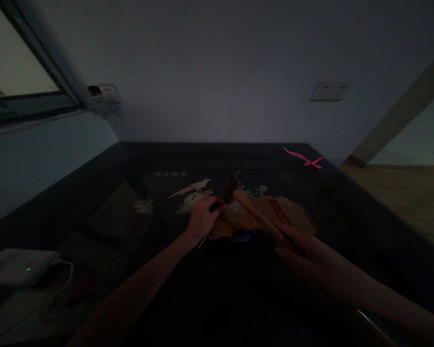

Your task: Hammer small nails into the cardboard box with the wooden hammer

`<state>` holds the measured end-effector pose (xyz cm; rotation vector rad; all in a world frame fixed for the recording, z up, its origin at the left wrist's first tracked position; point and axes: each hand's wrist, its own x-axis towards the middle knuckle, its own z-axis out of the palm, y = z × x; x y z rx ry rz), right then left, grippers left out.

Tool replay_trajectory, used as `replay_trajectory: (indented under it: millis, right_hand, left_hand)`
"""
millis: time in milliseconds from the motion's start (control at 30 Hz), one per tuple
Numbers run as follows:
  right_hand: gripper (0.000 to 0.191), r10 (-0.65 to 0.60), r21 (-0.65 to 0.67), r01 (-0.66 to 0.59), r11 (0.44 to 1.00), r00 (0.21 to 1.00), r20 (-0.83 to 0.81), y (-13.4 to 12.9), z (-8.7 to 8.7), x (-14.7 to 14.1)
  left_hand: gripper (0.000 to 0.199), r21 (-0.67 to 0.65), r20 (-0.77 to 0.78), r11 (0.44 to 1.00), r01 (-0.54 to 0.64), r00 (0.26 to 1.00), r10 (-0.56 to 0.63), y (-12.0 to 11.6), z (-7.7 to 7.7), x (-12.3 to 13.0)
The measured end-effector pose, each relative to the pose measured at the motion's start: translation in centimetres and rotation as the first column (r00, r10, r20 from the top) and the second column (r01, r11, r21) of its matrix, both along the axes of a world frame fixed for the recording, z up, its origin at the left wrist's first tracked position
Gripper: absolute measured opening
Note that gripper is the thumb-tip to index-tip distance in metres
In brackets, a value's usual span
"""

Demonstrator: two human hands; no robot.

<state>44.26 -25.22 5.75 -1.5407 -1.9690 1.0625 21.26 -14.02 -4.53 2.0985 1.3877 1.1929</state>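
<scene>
My right hand point(294, 243) is wrapped round the wooden handle of a hammer point(258, 217). The hammer's dark head point(232, 187) is raised at the far end, just right of my left fingertips. Thumb and fingers of my left hand point(204, 217) are pinched together over a tan, dotted piece of material point(267, 207) with a red band, which lies on the dark table. Whatever the left fingers hold is too small and dim to make out. A dark blue thing point(240, 237) shows at the near edge of the dotted material.
The dark tabletop point(148, 156) bears a painted bird and flowers. A pink ribbon point(311, 163) lies at its back right corner. On the left sits a white device point(20, 266) with a green light and a cable. A wall point(217, 86) with sockets stands behind.
</scene>
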Motion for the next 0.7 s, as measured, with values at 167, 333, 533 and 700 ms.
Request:
replay_trajectory:
  millis: [167,333,533,700]
  right_hand:
    - [0.041,-0.002,0.039,0.005,0.999,0.998,-0.065,0.1,0.4,-0.3]
    - [0.033,-0.021,0.047,0.025,0.999,0.996,-0.086,0.2,-0.1,-0.3]
    - [0.035,-0.075,0.022,0.079,0.997,0.987,-0.144,0.0,-0.3,-0.2]
    - [0.043,-0.174,-0.031,0.171,0.985,0.968,-0.183,-0.5,-1.5,0.6]
  left_hand:
    - [0.008,0.01,0.017,1.0,0.006,1.0,-0.006,0.1,-0.2,-0.1]
    - [0.003,0.012,-0.012,1.0,-0.002,1.0,0.002,0.0,0.0,0.0]
    - [0.005,0.0,0.017,1.0,-0.002,1.0,0.002,0.1,-0.1,-0.1]
    - [0.005,-0.054,-0.011,0.998,-0.013,1.0,0.013,0.0,0.2,0.0]
